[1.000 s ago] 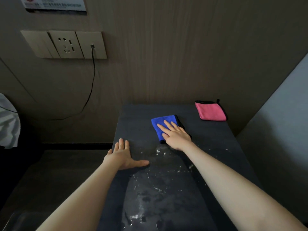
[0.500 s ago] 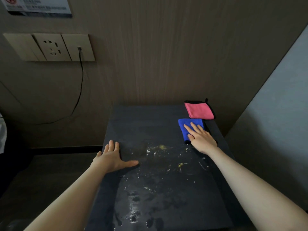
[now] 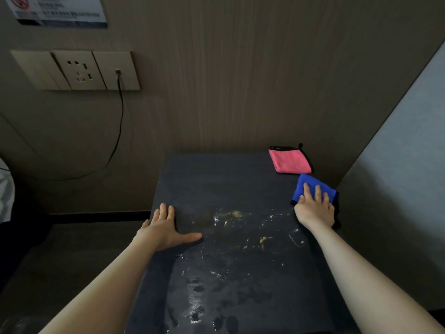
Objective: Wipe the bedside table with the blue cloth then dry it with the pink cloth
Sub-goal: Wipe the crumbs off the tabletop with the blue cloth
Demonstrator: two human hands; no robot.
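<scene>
Blue cloth [image 3: 313, 190] folded, right hand [image 3: 314, 208] flat on it, left hand [image 3: 166, 229] spread on smeared bedside table [image 3: 228, 184]

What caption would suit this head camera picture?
Right hand presses blue cloth at the wet bedside table's right edge; pink cloth waits behind.

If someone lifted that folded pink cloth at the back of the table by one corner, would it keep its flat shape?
Probably not. The pink cloth looks like soft, fuzzy fabric folded in layers, so it would likely droop and unfold. It seems light, being thin and flat on the bedside table. Its nap should grip rather than slide, and it cannot roll.
</scene>
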